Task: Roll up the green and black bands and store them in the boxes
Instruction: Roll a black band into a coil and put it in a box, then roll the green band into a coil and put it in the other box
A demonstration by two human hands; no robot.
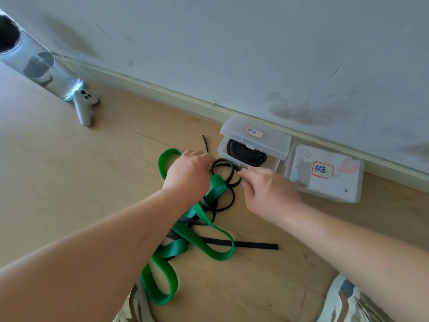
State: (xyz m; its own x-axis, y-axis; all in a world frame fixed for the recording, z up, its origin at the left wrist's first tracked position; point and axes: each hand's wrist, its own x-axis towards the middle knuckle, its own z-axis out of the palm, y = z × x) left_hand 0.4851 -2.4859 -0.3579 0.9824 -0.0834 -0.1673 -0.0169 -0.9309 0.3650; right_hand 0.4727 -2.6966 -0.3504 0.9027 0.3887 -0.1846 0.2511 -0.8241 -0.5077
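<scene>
The black band [221, 159] is lying on the wooden floor [69, 182] just in front of the open box [271, 165], the one that is already holding a black roll. Its far part is forming a few loose loops, and its tail is running away to the near right, under the green band [185, 238], which is sprawling unrolled toward the person. The left hand [189, 174] is curling its fingers around the left side of the loops. The right hand [269, 191] is reaching the right side with bent fingers; I cannot tell if it is pinching the band. In my judgement the rolling is only beginning. To do it well, the left hand should be keeping the loops tight and flat while the right one is feeding the tail, drawing it free of the green band first. The closed box [325, 194] is standing to the right of the open one
</scene>
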